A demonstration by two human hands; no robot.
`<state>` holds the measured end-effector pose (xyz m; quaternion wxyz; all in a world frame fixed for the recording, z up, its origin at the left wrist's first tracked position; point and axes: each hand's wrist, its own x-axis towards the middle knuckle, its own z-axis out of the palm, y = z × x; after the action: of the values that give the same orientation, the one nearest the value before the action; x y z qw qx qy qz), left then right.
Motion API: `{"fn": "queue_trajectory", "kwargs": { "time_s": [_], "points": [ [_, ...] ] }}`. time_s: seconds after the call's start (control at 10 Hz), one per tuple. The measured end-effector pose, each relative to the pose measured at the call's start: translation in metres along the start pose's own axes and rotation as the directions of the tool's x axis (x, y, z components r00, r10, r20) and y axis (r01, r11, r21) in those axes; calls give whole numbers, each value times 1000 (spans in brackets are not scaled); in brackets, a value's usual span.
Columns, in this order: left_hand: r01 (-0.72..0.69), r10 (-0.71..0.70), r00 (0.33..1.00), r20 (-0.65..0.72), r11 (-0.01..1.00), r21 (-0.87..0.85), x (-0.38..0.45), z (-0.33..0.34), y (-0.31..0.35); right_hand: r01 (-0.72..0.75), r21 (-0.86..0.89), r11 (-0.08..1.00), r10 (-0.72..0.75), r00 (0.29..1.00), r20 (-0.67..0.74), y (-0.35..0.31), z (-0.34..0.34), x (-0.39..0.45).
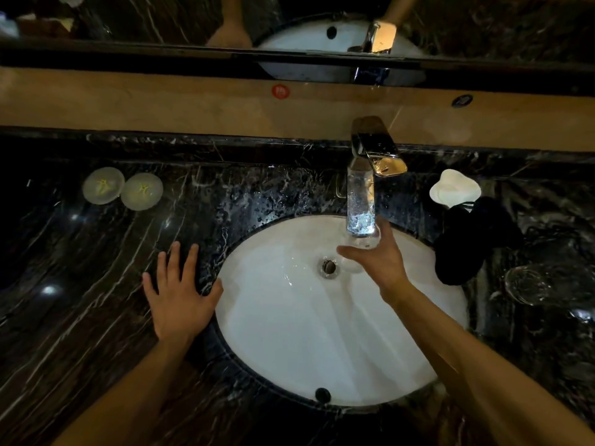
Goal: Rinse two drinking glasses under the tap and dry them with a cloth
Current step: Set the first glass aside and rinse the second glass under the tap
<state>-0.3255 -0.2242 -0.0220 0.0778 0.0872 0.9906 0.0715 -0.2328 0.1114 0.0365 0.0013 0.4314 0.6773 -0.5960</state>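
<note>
My right hand (378, 257) grips a clear drinking glass (361, 201) and holds it upright under the chrome tap (378, 156), over the white sink (289, 333). Water froths inside the glass. My left hand (178, 292) rests flat with spread fingers on the black marble counter (96, 284), at the sink's left rim. A second clear glass (534, 283) lies on the counter to the right of the sink. A dark cloth (467, 243) lies bunched on the counter between the sink and that glass.
Two round pale lids (122, 188) sit on the counter at the back left. A white soap dish or holder (454, 188) stands behind the dark cloth. A mirror (289, 33) runs along the wall above a beige ledge. The drain (329, 267) sits mid-basin.
</note>
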Motion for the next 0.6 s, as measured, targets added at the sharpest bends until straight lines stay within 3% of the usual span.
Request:
{"fn": "queue_trajectory", "kwargs": {
  "time_s": [0.1, 0.2, 0.3, 0.4, 0.6],
  "points": [
    [5, -5, 1000, 2, 1000, 4, 1, 1, 0, -250, 107, 962, 213, 938, 272, 8, -16, 1],
    [6, -6, 1000, 0, 1000, 7, 1, 0, 0, -250, 105, 963, 191, 900, 391, 16, -18, -2],
    [9, -9, 1000, 4, 1000, 3, -1, -1, 0, -94, 93, 991, 57, 938, 341, 20, -7, -7],
    [9, -9, 1000, 2, 1000, -3, -1, -1, 0, 75, -26, 997, -67, 968, 243, 11, 4, -9],
    [2, -2, 1000, -3, 1000, 5, 0, 0, -1, 192, -74, 979, -193, 981, -13, 0, 10, -8]
  ]
}}
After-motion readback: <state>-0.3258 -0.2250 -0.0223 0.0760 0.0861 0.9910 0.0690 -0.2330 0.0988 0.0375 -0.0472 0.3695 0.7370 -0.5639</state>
